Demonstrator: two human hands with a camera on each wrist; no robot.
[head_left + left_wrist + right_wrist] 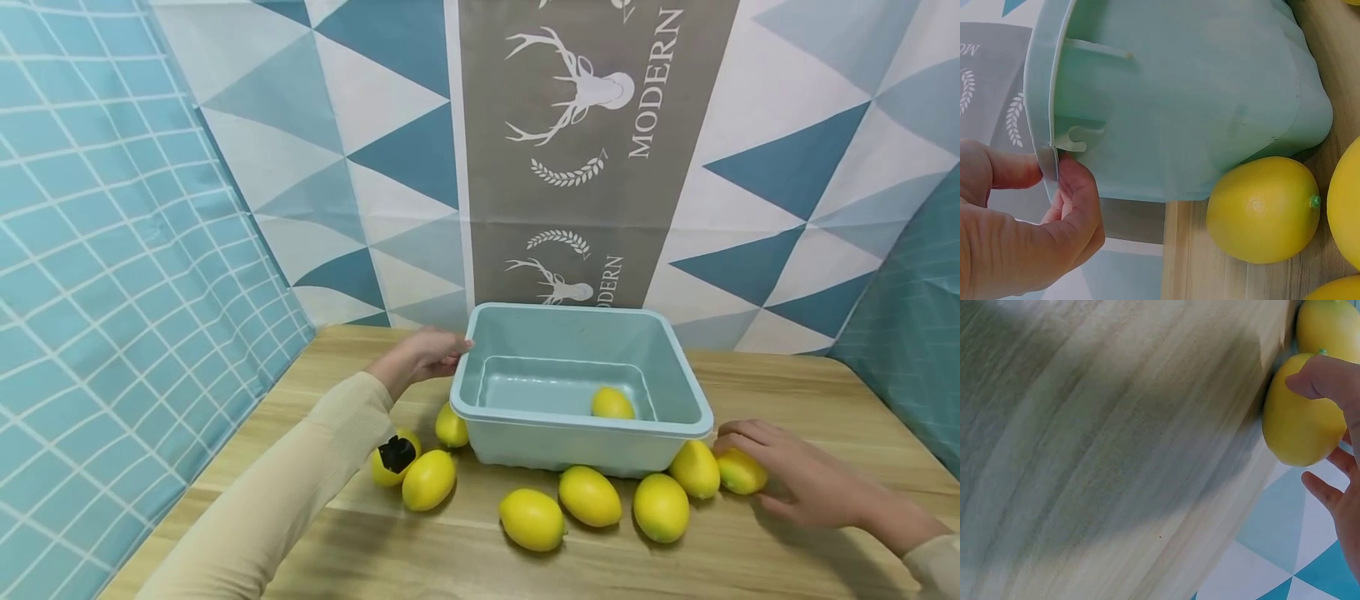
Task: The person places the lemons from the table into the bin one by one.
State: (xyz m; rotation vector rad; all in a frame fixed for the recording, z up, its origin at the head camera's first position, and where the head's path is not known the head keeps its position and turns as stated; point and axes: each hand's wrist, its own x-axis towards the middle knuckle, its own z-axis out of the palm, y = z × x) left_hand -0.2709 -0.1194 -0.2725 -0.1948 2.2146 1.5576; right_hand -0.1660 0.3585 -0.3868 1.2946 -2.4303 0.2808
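My left hand (431, 354) pinches the left rim of a pale blue-green plastic basin (585, 450), its thumb outside and fingers curled under the lip in the left wrist view. One lemon (612, 403) lies inside the basin, toward the right. To the right of the basin, my right hand (810, 479) grips a lemon (742, 472) at the table. In the right wrist view the thumb lies across this lemon (1300, 419) and the fingers reach behind it. Another lemon (695, 469) sits right beside it, close to the basin's front right corner.
Several more lemons lie on the wooden table (420, 558), including one in front of the basin (532, 520) and one at the left (430, 481). A black patch (397, 454) overlaps a lemon near the left sleeve. Patterned cloth (405, 167) backs the table.
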